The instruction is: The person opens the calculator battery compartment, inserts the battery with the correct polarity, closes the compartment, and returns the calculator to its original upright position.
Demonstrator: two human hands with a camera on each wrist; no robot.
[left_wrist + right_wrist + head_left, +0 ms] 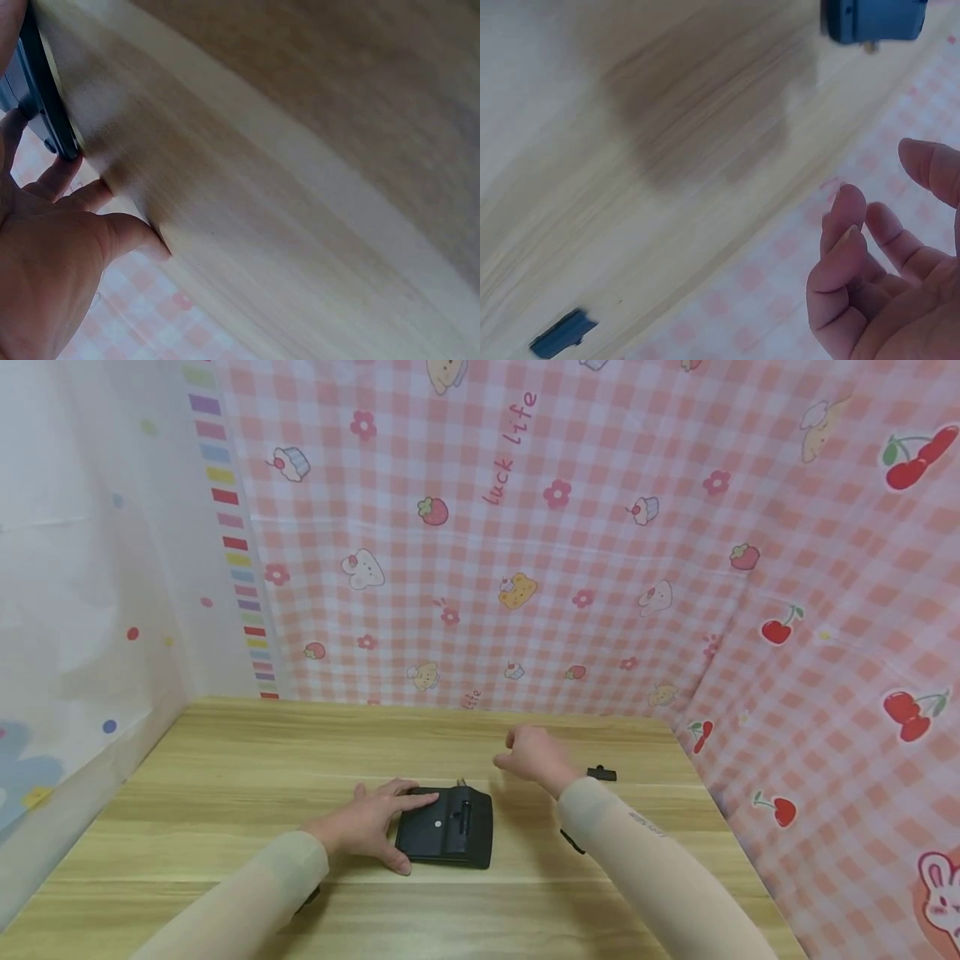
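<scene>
A flat black plastic device with a raised ridge, a slot and a small pale round spot lies on the wooden table. My left hand grips it from the left, thumb at its near edge, one finger stretched across its top and others by the far edge. In the left wrist view, part of the device's edge shows against the fingers. A small brassy part sticks out at its far side. To the right, my right hand hovers above the table, fingers loosely curled and nothing held.
A small black plastic piece with a tab lies on the table just beyond my right wrist. The wooden table is bounded by a pink checked cloth at the back and right, and a white cloth at the left.
</scene>
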